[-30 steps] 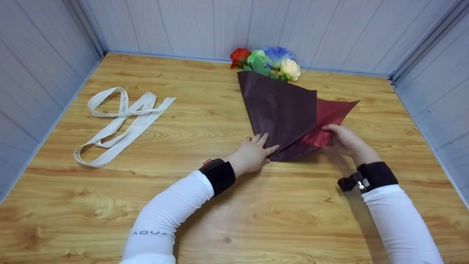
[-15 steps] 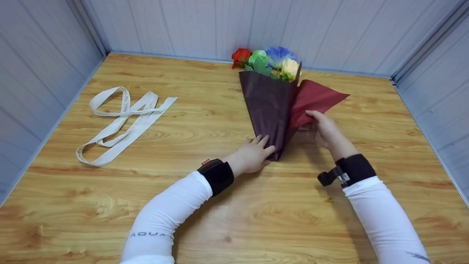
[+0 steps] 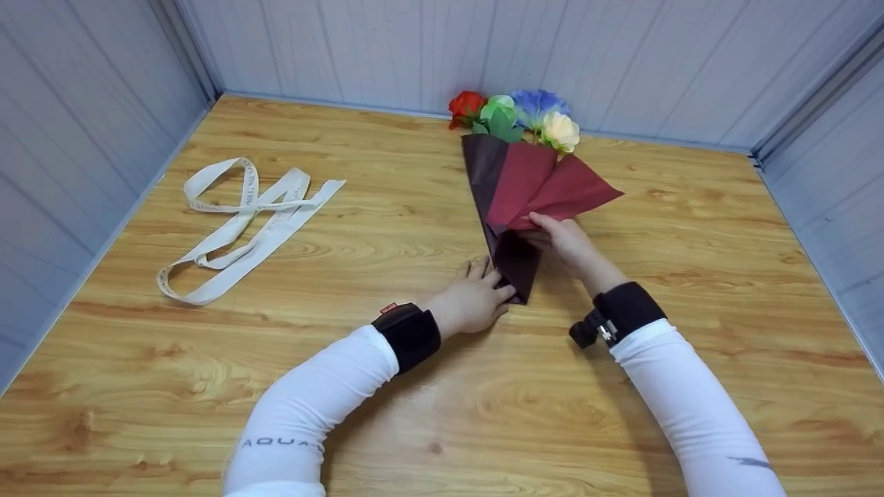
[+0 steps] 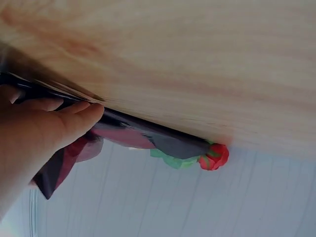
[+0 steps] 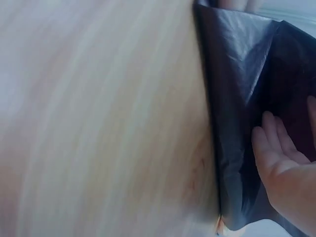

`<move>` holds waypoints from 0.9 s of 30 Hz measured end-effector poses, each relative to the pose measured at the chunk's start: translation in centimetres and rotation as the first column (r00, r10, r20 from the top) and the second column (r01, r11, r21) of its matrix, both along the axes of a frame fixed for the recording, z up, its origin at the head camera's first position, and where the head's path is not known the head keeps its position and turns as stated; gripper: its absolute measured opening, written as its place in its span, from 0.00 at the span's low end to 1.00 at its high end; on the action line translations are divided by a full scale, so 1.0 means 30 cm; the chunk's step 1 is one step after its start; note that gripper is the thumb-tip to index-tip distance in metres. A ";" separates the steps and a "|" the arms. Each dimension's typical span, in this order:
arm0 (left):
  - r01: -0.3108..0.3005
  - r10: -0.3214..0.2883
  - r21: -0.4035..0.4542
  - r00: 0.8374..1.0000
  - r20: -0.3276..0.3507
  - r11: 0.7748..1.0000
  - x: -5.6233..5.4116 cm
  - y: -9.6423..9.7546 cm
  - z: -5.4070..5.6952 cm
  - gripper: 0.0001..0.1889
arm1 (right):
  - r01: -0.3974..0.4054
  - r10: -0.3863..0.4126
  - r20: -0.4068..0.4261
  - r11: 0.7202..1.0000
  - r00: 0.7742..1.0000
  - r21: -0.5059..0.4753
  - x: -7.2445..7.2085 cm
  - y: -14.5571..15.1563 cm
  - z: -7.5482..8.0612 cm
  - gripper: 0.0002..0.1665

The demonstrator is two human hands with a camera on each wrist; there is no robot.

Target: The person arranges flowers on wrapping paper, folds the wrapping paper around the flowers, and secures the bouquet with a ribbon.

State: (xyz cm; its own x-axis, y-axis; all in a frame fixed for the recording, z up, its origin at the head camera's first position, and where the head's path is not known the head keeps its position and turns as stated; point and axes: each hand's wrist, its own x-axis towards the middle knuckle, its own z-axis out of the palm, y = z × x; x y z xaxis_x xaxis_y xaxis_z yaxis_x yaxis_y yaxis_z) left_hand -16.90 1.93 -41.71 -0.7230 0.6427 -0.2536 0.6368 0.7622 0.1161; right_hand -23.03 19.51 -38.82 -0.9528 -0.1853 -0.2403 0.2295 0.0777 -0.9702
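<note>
A bouquet lies in dark plum wrapping paper (image 3: 481, 162) with a maroon inner side. A red rose (image 3: 467, 109), a green flower (image 3: 501, 112), a blue flower (image 3: 540, 107) and a cream rose (image 3: 560, 131) show above its upper edge. My left hand (image 3: 473, 300) presses the narrow lower end with spread fingers. My right hand (image 3: 570, 245) pinches the paper's right flap, thumb on the maroon side. In the right wrist view its fingers (image 5: 269, 133) lie against the dark side. The stems are hidden inside the paper.
A white printed ribbon (image 3: 283, 228) lies in loose loops on the left of the wooden table (image 3: 387, 428). Pale panelled walls (image 3: 359, 55) enclose the table at the back and both sides, with the flowers close to the back wall.
My right hand has moved left, folding the right side of the paper over the bouquet so its maroon side faces up. My left hand stays at the lower end.
</note>
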 end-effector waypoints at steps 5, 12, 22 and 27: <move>0.008 -0.009 -0.041 1.000 -0.013 0.999 0.006 0.007 0.000 0.24 | -0.081 0.086 -0.021 0.979 0.996 0.190 -0.009 -0.025 -0.024 0.28; 0.077 -0.073 0.009 0.975 -0.211 0.997 0.020 -0.002 0.015 0.22 | -0.276 0.322 -0.093 0.904 0.942 0.328 -0.013 -0.015 -0.036 0.29; 0.153 -0.021 0.217 0.857 -0.515 0.964 -0.008 0.034 0.011 0.09 | -0.233 0.312 -0.153 0.890 0.938 0.391 -0.007 -0.017 -0.041 0.28; 0.004 0.015 0.069 0.965 -0.263 0.998 -0.034 0.098 -0.005 0.24 | -0.248 0.304 -0.155 0.920 0.940 0.303 -0.008 -0.020 -0.047 0.29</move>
State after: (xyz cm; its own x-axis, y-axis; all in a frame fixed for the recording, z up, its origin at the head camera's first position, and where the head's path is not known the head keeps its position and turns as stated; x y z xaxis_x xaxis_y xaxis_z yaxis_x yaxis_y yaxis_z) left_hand -17.91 4.88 -41.86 -0.7618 0.6477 -0.0097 0.6477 0.7619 -0.0035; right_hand -23.26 18.92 -40.22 -0.9061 -0.4013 -0.1342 -0.0317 0.3806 -0.9242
